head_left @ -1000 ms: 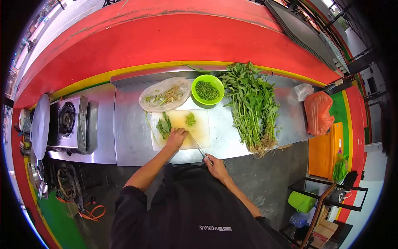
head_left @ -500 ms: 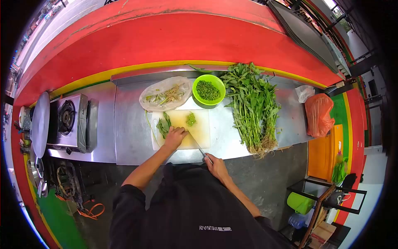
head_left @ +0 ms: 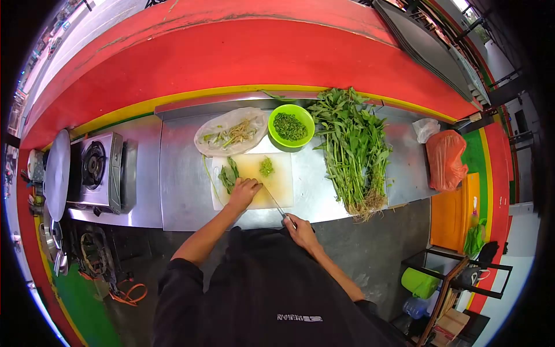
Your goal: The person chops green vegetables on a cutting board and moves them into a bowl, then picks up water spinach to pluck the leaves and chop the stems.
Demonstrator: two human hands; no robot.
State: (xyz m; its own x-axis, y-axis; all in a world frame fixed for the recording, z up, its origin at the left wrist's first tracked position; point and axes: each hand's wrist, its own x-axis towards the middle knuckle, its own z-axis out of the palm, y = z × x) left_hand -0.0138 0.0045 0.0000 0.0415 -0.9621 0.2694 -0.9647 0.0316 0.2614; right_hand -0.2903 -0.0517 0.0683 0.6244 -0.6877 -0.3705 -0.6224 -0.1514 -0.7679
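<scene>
My right hand (head_left: 300,231) is closed around the handle of a knife (head_left: 274,199), whose blade lies over the white cutting board (head_left: 282,168). My left hand (head_left: 244,192) is closed on a bunch of leafy greens (head_left: 228,175), its fingertips close to the blade's tip. The leaves stick out beyond my fingers to the upper left. Higher on the board sits a small pile of chopped green pieces (head_left: 266,167). Behind the board, a lime-green bowl (head_left: 273,128) contains finely chopped greens (head_left: 289,126).
A clear plastic bag (head_left: 208,125) with root trimmings lies behind the board. Whole leafy greens (head_left: 354,153) cover the counter on the right. Farther right is an orange plastic bag (head_left: 446,161). A gas stove (head_left: 97,170) stands left, and a red wall (head_left: 254,55) runs behind.
Almost nothing differs. Both hands, the knife and the greens stay in nearly the same places, with only a slight shift of the view.
</scene>
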